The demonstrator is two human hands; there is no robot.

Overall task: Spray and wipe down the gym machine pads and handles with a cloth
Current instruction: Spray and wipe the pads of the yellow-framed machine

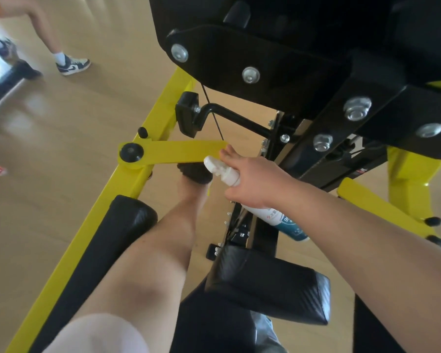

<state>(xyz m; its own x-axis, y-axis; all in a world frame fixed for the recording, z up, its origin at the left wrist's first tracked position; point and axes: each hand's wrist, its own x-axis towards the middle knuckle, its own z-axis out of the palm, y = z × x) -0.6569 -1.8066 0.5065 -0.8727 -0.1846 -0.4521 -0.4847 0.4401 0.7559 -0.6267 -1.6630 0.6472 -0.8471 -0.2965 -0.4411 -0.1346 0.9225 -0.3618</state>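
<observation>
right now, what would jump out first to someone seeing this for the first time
The right hand gripping a white spray bottle dead centre draws the eye first, with the nozzle pointing toward the yellow lever bar. Next comes the bright yellow frame slanting up the left, with a long black pad along it. The left hand reaches under the bar to a dark bundle, its fingers hidden.
</observation>
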